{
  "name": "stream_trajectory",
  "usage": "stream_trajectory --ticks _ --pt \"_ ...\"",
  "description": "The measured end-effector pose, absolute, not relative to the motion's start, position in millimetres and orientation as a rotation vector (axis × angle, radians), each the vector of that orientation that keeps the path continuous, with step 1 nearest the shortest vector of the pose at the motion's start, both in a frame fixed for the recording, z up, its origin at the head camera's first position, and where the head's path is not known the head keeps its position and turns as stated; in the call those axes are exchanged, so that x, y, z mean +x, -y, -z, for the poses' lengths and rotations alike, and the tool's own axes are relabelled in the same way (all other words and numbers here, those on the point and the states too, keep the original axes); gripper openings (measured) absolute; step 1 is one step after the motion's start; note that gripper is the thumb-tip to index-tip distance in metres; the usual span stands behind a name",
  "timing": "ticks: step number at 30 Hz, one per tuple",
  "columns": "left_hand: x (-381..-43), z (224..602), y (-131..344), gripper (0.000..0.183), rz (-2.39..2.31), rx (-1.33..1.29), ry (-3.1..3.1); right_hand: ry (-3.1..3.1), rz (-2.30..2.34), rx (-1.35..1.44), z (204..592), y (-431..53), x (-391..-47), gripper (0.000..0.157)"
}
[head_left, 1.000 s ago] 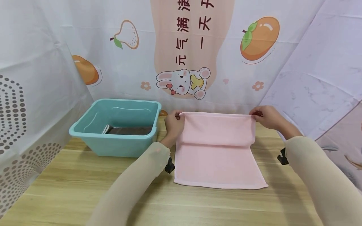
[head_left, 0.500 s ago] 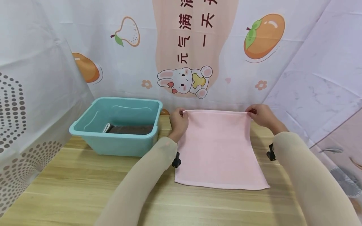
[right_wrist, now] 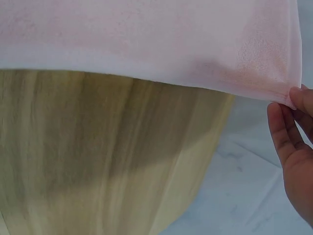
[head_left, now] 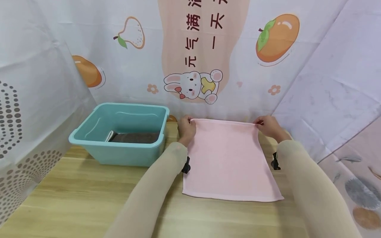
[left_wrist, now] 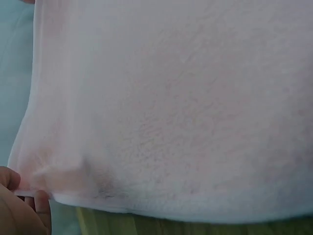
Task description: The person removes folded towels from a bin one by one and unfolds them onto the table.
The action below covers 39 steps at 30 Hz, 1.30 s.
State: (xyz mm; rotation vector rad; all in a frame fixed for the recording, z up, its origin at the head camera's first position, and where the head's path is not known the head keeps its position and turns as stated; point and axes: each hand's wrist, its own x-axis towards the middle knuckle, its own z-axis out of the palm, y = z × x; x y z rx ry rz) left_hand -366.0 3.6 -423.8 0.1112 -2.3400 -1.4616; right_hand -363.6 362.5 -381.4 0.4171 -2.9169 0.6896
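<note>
A pink towel (head_left: 227, 162) with pale hemmed edges is spread out in front of me, its near edge on the wooden table. My left hand (head_left: 187, 129) pinches its far left corner. At the far right corner, my right hand (head_left: 269, 127) holds the towel between thumb and fingers. In the right wrist view the right hand (right_wrist: 296, 132) grips the very tip of the corner, with table showing past the hem. The left wrist view has the left hand (left_wrist: 24, 205) at the lower left, pinching the hem, and the towel (left_wrist: 171, 107) fills most of that view.
To the left stands a teal plastic basin (head_left: 119, 153) with a folded dark brown cloth (head_left: 135, 138) and a white-edged piece (head_left: 110, 136) inside. A printed white curtain (head_left: 119, 76) hangs behind the wooden table (head_left: 89, 195). A black wrist camera (head_left: 275, 162) sits on each sleeve.
The towel's far part, earlier folded over with a crease across the middle, is now drawn out flat. My right hand has moved left and slightly nearer; both hands keep hold of their corners.
</note>
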Motion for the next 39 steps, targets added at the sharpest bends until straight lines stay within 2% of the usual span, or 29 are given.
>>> stream_trajectory --ticks 10,22,32,39 --pt "-381 439 -4 0.009 1.448 0.186 2.363 2.945 -0.788 0.311 400 -364 -382 0.018" --pt "-387 436 -5 0.008 1.427 0.336 2.492 2.931 -0.790 0.233 414 -359 -393 0.017" --pt "-391 441 1 0.020 1.464 0.455 2.494 2.937 -0.735 0.170 419 -360 -398 0.020" --pt "-390 446 0 0.021 1.476 0.451 2.481 2.978 -0.840 -0.034 425 -360 -397 0.020"
